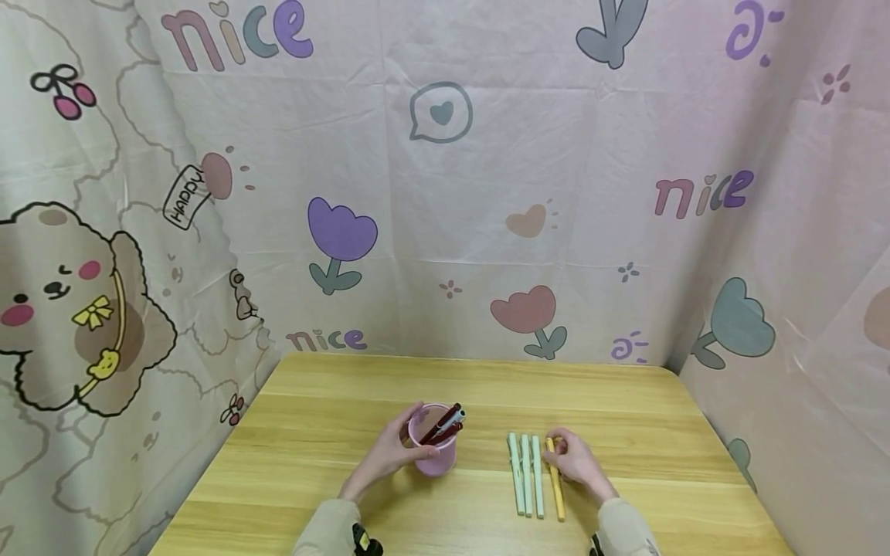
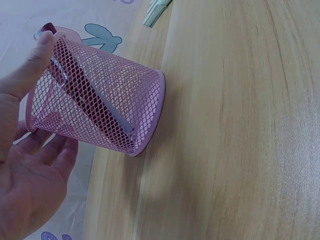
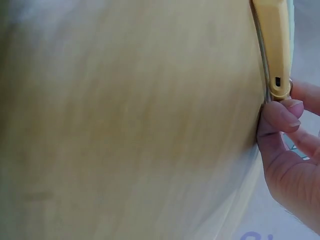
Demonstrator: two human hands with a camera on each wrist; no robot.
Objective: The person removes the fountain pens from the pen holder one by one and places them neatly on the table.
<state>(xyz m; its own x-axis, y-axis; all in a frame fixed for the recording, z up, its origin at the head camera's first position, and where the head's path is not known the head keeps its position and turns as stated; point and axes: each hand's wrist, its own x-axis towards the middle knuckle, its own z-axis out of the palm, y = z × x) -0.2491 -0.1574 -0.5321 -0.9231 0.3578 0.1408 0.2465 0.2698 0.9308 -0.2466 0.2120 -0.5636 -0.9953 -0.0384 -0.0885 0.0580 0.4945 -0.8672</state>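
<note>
My left hand (image 1: 391,455) grips a pink mesh pen cup (image 2: 100,90), thumb on the near side and fingers around the far side. Inside the cup stand dark red pens (image 1: 445,421) and a paler one, leaning right. To the right, three mint green pens (image 1: 527,475) lie side by side on the table. Beside them is a yellow pen (image 1: 557,486), lying nearly parallel. The thumb and fingertips of my right hand (image 1: 577,459) pinch the yellow pen at its far end, seen close up in the right wrist view.
Everything rests on a light wood-grain table (image 1: 348,386). Behind it and along both sides hangs a printed cloth (image 1: 445,201) with tulips, words and a bear. The table's back edge meets the cloth.
</note>
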